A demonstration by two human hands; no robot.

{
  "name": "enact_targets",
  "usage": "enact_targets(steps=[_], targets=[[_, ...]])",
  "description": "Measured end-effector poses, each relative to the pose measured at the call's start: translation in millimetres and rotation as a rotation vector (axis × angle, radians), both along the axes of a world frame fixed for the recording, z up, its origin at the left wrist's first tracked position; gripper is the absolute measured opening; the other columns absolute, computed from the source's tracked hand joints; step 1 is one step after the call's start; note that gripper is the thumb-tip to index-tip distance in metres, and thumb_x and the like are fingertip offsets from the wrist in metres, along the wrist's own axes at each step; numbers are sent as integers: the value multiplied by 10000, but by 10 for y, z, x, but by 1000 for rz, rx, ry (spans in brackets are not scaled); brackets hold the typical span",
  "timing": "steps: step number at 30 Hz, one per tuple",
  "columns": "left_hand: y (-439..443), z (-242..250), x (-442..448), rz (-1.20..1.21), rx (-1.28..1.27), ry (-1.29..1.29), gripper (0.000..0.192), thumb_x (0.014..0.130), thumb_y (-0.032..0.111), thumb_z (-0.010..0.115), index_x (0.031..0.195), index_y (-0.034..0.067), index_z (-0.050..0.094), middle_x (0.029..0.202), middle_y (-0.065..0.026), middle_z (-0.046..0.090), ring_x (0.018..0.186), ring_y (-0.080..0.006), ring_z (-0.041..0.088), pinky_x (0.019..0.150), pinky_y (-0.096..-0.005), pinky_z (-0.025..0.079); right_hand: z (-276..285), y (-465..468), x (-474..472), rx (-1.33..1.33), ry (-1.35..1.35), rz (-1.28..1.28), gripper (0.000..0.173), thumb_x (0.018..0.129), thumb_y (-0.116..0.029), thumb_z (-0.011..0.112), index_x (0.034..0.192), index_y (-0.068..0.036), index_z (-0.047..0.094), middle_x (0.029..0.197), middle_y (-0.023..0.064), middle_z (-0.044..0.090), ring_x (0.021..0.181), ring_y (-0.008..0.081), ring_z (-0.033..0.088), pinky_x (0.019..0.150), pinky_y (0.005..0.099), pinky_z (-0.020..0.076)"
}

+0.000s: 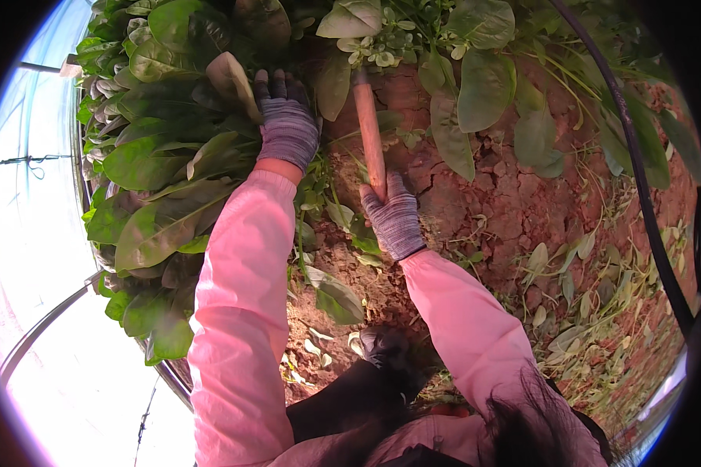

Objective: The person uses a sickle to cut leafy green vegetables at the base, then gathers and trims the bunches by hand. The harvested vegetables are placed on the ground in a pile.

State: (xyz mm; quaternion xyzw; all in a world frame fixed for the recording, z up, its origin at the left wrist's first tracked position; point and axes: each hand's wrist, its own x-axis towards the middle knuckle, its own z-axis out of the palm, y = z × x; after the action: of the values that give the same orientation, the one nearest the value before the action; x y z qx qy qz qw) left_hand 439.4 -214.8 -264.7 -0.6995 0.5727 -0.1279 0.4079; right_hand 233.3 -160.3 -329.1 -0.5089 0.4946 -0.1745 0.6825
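My left hand (287,119), in a grey-purple striped knit glove with dark fingertips, lies against dense leafy green plants (152,157), fingers pointing away from me. Leaves surround the fingers, so whether they grip anything is unclear. To its right, my right hand (392,219), in a matching glove, is closed around the lower end of a wooden tool handle (369,128). The handle points away from me over reddish soil. Its far end meets low small-leaved plants (385,44), and the tool's head cannot be made out.
Cracked reddish soil (461,204) spreads to the right, strewn with cut or wilted greens (590,315). A dark hose or cord (637,152) curves down the right side. Bright plastic sheeting (41,233) with supports borders the left. A dark shoe (385,344) rests on the soil below my hands.
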Motion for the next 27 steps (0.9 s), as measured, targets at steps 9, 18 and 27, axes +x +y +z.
enact_targets(steps=[9,18,27], targets=[[288,177,-867,407,-230,911,492,938,380,549,1189,-38,481,952,-220,649,943,-373,635,775,-442,524,-189,178,223,15,-73,-88,219,984,-205,538,1118,-32,532,1028,106,630,861,206,598,779,319,517],[184,-136,-812,575,-462,1075,671,950,398,568,1360,-84,346,1003,-284,649,921,-395,656,791,-438,526,-153,29,338,-138,91,-26,249,913,-138,623,1085,-3,505,938,193,634,845,328,629,757,372,518],[158,-61,-166,993,-1182,1989,479,961,86,520,1408,74,346,1331,-171,484,1070,-315,614,853,-418,578,7,-11,266,-198,101,-108,347,891,-237,676,1069,4,500,752,208,589,620,342,577,577,415,478]])
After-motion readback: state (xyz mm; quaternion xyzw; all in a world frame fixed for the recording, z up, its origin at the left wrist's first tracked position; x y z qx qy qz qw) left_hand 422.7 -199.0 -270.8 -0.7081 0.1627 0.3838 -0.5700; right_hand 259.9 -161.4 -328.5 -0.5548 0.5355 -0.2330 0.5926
